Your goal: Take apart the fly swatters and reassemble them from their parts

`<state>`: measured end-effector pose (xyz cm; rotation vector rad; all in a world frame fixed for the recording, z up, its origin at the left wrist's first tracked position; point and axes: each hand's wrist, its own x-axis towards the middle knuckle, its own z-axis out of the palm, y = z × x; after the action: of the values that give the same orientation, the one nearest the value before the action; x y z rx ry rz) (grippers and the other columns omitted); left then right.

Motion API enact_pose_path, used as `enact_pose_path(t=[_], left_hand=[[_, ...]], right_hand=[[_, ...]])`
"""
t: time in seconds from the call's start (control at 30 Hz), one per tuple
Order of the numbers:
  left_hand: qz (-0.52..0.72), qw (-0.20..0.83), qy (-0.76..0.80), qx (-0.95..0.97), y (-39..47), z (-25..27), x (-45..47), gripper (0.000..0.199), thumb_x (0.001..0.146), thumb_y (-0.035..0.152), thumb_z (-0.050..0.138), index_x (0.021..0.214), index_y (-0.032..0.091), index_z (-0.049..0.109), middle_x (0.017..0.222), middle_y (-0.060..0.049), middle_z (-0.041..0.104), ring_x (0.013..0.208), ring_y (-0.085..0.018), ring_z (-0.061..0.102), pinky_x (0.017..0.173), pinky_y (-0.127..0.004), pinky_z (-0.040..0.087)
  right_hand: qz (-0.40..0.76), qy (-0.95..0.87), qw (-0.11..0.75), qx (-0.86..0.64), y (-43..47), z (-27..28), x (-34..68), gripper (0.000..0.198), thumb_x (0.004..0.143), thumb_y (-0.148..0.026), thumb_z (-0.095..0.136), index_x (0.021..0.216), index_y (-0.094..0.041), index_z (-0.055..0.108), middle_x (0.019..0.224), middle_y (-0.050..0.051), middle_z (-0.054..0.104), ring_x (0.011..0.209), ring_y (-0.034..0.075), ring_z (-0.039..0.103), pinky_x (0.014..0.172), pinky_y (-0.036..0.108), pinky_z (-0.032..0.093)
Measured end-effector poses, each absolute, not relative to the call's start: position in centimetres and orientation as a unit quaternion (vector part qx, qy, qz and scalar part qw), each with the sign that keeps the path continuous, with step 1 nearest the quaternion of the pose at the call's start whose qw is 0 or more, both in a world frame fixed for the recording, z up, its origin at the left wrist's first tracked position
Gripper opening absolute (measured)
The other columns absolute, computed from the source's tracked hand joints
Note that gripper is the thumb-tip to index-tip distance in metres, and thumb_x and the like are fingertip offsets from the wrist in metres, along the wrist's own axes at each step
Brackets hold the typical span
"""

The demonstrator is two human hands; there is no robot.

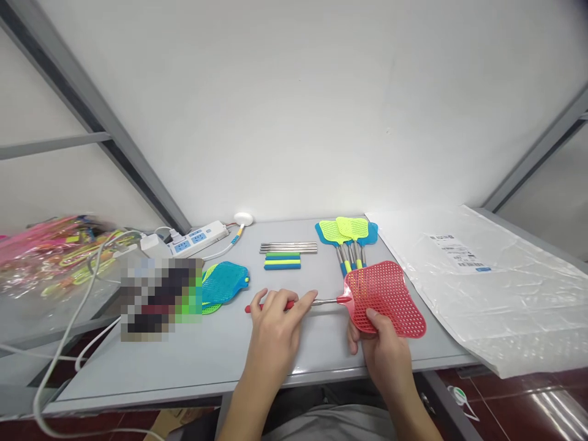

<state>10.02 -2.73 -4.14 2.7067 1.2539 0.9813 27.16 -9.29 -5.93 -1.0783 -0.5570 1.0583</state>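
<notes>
A red fly swatter (390, 294) with a metal rod and red grip lies sideways between my hands, just above the table's front part. My left hand (278, 318) is closed around its grip, forefinger stretched along toward the rod. The thumb of my right hand (386, 343) presses on the mesh head from above, with the fingers underneath. Behind the red head is a group of finished-looking yellow swatters (351, 229) and blue ones, their handles toward me. Metal rods (288, 247) lie at the table's middle, beside blue, green and yellow grip tubes (282, 262).
Loose blue swatter heads (225, 283) and green ones lie at the left, next to a blurred-out patch (158, 300). A power strip (197, 239) with white cables stands behind them. Plastic-bagged items (68, 257) fill the far left. A white bubble mailer (482, 294) covers the right side.
</notes>
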Motion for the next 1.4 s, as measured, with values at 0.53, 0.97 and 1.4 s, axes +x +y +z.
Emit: enact_pose_path(t=[0.53,0.97,1.4], left_hand=[[0.313,-0.011,0.37,0.875,-3.7,-3.1,10.8,0.045,0.086,0.0,0.045,0.115,0.029,0.064,0.086,-0.001,0.063,0.078,-0.015,0.055,0.1,-0.046,0.026],[0.341,-0.038,0.367,0.864,-4.7,-2.2,12.8,0.029,0.091,0.008,0.046,0.104,0.026,0.064,0.086,-0.001,0.072,0.072,-0.017,0.054,0.073,-0.037,0.026],[0.364,-0.022,0.326,0.872,-5.4,-0.7,14.3,0.024,0.09,0.01,0.047,0.098,0.026,0.063,0.084,0.004,0.072,0.067,-0.014,0.055,0.076,-0.038,0.026]], right_hand=[[0.434,-0.265,0.674,-0.537,-9.5,-5.4,27.0,0.046,0.086,-0.051,0.057,0.054,-0.02,0.048,0.048,-0.002,0.046,0.046,0.012,0.042,0.049,0.027,0.035],[0.448,-0.286,0.669,-0.52,-9.8,-5.8,27.5,0.05,0.086,-0.052,0.057,0.05,-0.021,0.043,0.048,-0.003,0.039,0.046,0.01,0.035,0.047,0.027,0.029],[0.39,-0.268,0.721,-0.506,-11.2,-4.0,26.7,0.044,0.089,-0.045,0.055,0.055,-0.023,0.038,0.046,-0.005,0.036,0.045,0.011,0.032,0.048,0.029,0.027]])
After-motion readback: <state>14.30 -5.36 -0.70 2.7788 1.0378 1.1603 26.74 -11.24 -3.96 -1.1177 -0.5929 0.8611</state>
